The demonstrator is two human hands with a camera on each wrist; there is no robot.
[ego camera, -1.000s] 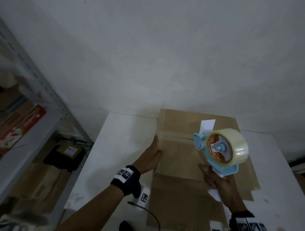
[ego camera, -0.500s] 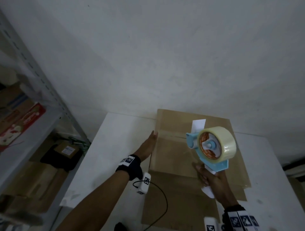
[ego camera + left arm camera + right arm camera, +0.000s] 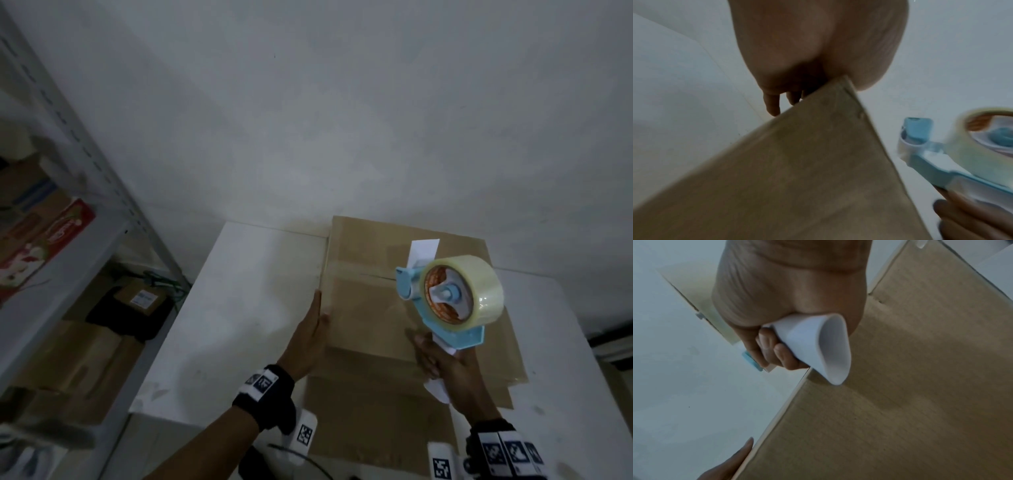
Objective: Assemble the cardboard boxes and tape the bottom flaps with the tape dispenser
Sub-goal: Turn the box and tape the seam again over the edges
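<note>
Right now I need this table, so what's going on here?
A person is taping a cardboard box on the white table. Their right hand grips the blue tape dispenser by its handle, raised above the box. Their left hand lies flat against the box's left side, steadying it.

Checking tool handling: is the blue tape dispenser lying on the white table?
No, the right hand grips the blue tape dispenser by its handle above the brown cardboard box.
</note>
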